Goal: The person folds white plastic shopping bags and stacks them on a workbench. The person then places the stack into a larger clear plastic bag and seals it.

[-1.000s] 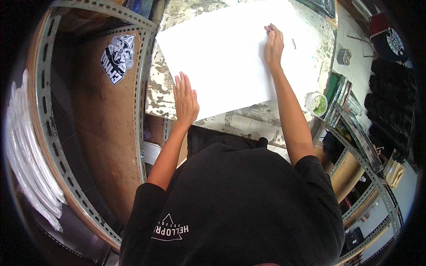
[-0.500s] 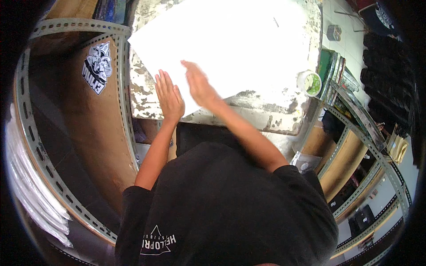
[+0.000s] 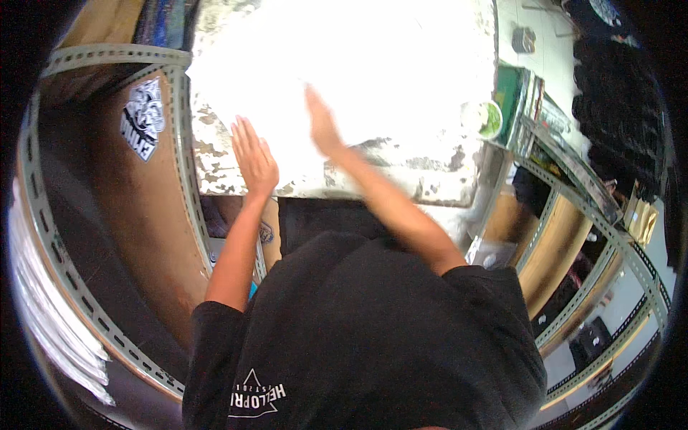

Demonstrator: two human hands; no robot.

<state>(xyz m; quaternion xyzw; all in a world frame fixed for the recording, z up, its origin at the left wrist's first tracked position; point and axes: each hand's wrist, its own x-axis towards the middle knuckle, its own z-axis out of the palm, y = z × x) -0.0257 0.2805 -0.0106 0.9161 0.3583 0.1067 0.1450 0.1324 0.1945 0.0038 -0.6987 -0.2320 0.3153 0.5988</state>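
A large white sheet (image 3: 287, 107), washed out by glare, lies over a worn, stained tabletop (image 3: 222, 168). Its edges are hard to make out against the bright surface. My left hand (image 3: 256, 161) rests flat near the sheet's near-left part, its fingers stretched and held side by side. To its right, my right hand (image 3: 322, 129) is extended over the sheet, fingers straight and somewhat blurred. Whether the right palm presses on the sheet or hovers just above it, I cannot tell. Neither hand grasps anything.
A cup with green contents (image 3: 489, 120) stands at the table's right edge, beside stacked flat frames (image 3: 527, 118). Slotted metal racking (image 3: 183, 158) with a brown board (image 3: 147, 215) runs along the left. Wrapped clear packets (image 3: 54, 308) lie far left. More shelving (image 3: 573, 287) fills the right.
My right hand has moved to the right across the sheet, widening the gap between my hands. My left hand stays at about the same spot. The whole view has shifted slightly.
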